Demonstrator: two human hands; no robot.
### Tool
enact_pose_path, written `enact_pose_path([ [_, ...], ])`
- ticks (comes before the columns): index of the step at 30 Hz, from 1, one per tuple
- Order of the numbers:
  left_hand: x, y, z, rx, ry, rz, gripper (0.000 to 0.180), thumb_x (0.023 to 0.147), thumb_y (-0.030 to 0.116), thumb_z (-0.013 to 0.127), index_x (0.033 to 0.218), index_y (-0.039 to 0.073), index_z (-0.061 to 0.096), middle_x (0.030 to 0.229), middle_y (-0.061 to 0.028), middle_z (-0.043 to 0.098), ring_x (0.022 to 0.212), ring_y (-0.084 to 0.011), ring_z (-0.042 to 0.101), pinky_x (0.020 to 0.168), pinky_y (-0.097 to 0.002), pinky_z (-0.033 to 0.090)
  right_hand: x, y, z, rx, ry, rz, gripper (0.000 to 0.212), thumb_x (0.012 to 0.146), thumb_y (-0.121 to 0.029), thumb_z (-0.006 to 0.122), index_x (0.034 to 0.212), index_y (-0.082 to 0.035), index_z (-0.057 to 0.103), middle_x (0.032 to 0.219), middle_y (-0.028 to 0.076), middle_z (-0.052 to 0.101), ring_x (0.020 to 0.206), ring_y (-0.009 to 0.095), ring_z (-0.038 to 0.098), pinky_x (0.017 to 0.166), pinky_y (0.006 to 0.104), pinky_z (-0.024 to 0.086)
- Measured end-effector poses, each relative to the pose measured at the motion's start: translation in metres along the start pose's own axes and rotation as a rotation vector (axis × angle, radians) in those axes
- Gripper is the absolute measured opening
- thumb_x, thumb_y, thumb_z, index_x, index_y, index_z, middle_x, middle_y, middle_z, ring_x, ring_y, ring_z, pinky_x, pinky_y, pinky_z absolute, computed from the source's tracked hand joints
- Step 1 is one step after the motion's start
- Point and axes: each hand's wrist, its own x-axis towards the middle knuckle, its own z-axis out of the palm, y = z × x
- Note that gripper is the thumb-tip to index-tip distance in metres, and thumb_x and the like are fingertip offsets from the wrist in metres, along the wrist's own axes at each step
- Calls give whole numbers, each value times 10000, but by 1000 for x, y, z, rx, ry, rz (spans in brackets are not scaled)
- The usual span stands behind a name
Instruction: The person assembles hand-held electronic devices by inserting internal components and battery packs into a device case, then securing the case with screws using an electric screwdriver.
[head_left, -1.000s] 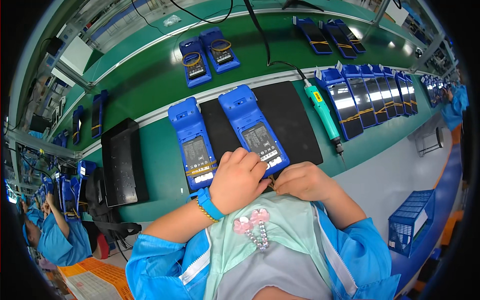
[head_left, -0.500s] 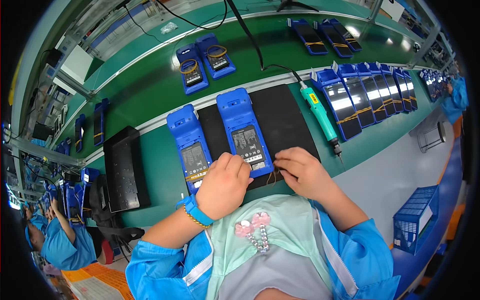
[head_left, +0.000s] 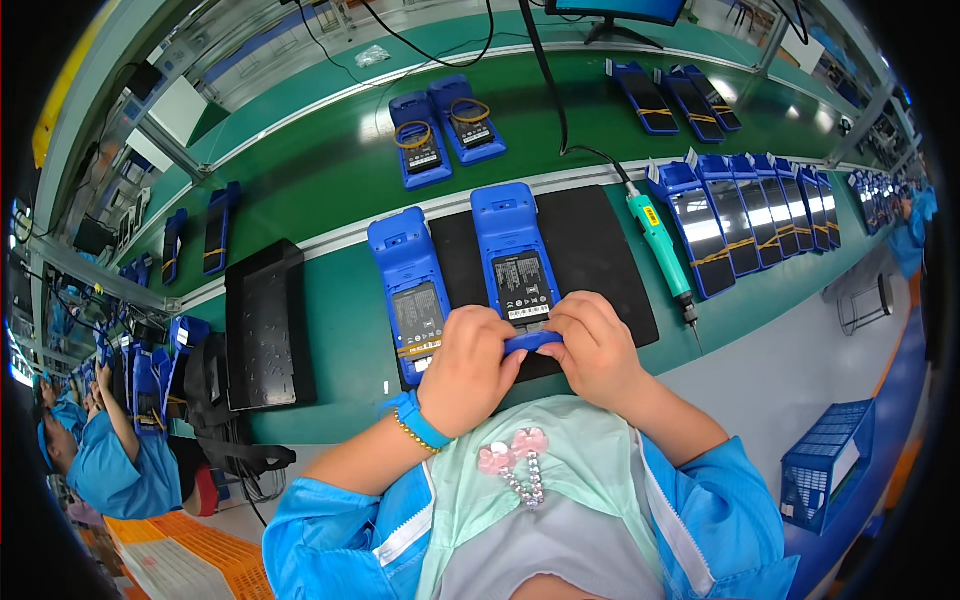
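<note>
A blue handheld payment-type terminal (head_left: pixel 507 211) lies back side up on the black mat (head_left: pixel 603 250), its black battery (head_left: pixel 523 284) exposed. My left hand (head_left: pixel 470 362) grips the near left corner of its lower end, thumb along the edge. From the other side, my right hand (head_left: pixel 598 347) pinches the same end, fingers over the top and thumb at the front. Fingers partly hide that end. Just left lies a second blue terminal (head_left: pixel 402 262), also battery side up, with a tan rubber band (head_left: pixel 421 348) around its lower part.
Right of the mat lies a green electric screwdriver (head_left: pixel 657 245). Beyond it is a row of banded blue terminals (head_left: pixel 702 232). A black tray (head_left: pixel 268 330) stands at the left. Two terminals (head_left: pixel 420 150) with loose bands sit on the green belt. A person in blue (head_left: pixel 130 455) works at far left.
My right hand has come in from beside the terminal onto its lower end. The rubber band strands that hung by those fingers no longer show. The whole view has shifted slightly.
</note>
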Motion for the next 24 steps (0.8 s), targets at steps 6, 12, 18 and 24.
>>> enact_pose_path([
  [6, 1, 4, 17, -1953, 268, -852, 499, 1072, 400, 437, 1417, 42, 400, 1356, -130, 526, 1278, -263, 531, 1117, -447, 425, 4, -8, 0, -56, 4, 53, 321, 711, -56, 797, 961, 23, 611, 1061, 157, 582, 1001, 363, 604, 803, 425, 541],
  [12, 10, -11, 59, -2440, 74, -689, 633, 1038, 619, 328, 1318, 87, 526, 1308, -103, 584, 1191, -249, 576, 996, -443, 489, -4, -17, 2, 30, -119, 108, 367, 742, -59, 797, 1016, 29, 568, 1119, 176, 553, 1009, 370, 600, 814, 440, 536],
  [18, 12, -20, 50, -2141, -99, -862, 621, 1028, 551, 447, 1412, 64, 466, 1390, -152, 564, 1267, -302, 566, 1034, -531, 480, -4, -10, -2, 14, -200, 17, 401, 724, -63, 803, 1018, 23, 545, 1127, 188, 526, 1044, 397, 592, 837, 449, 542],
  [24, 14, -10, 43, -2250, -35, -805, 586, 1042, 494, 457, 1418, 45, 460, 1387, -154, 562, 1257, -297, 573, 1041, -529, 483, -13, 1, 0, 11, -57, -6, 397, 721, -46, 765, 1027, 34, 526, 1110, 202, 512, 995, 403, 605, 798, 451, 551],
])
